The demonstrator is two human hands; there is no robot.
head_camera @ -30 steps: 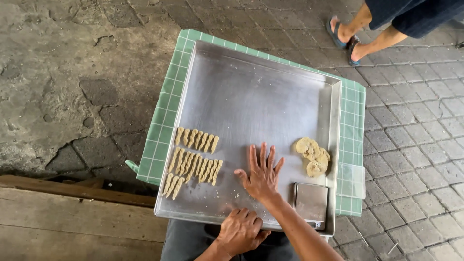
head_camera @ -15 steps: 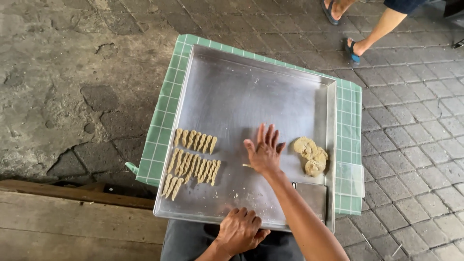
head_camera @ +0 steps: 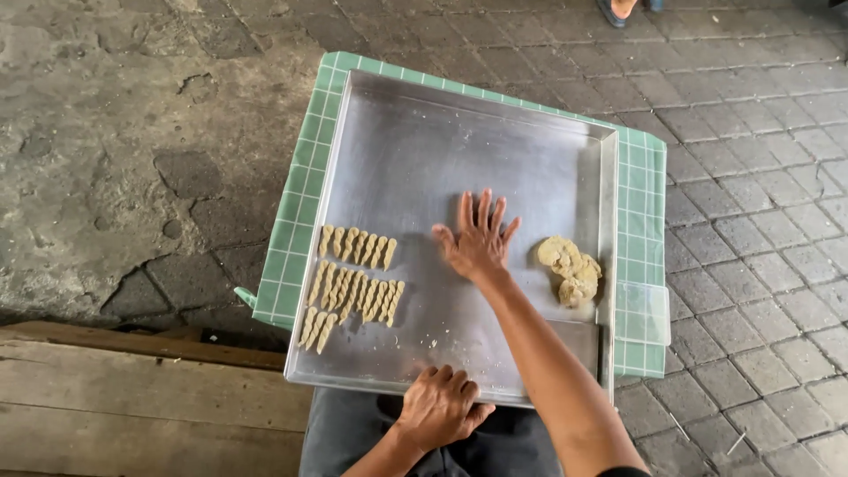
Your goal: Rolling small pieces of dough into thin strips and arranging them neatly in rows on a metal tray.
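The right hand (head_camera: 477, 240) lies flat on the metal tray (head_camera: 415, 150), palm down, fingers spread wide toward twelve o'clock, gripping nothing. The left hand (head_camera: 439, 408) curls loosely over the tray's near rim at six o'clock. The tray is dull, smooth sheet metal, rectangular with a low raised edge, resting on a green checked cloth (head_camera: 640, 185). At nine o'clock from the right hand sit rows of short, twisted dough sticks (head_camera: 352, 278), pale tan and ridged. At three o'clock, just beside it, lies a lumpy pile of raw dough (head_camera: 570, 269). Compared with a second ago, the right hand has slid farther up the tray, away from the near rim.
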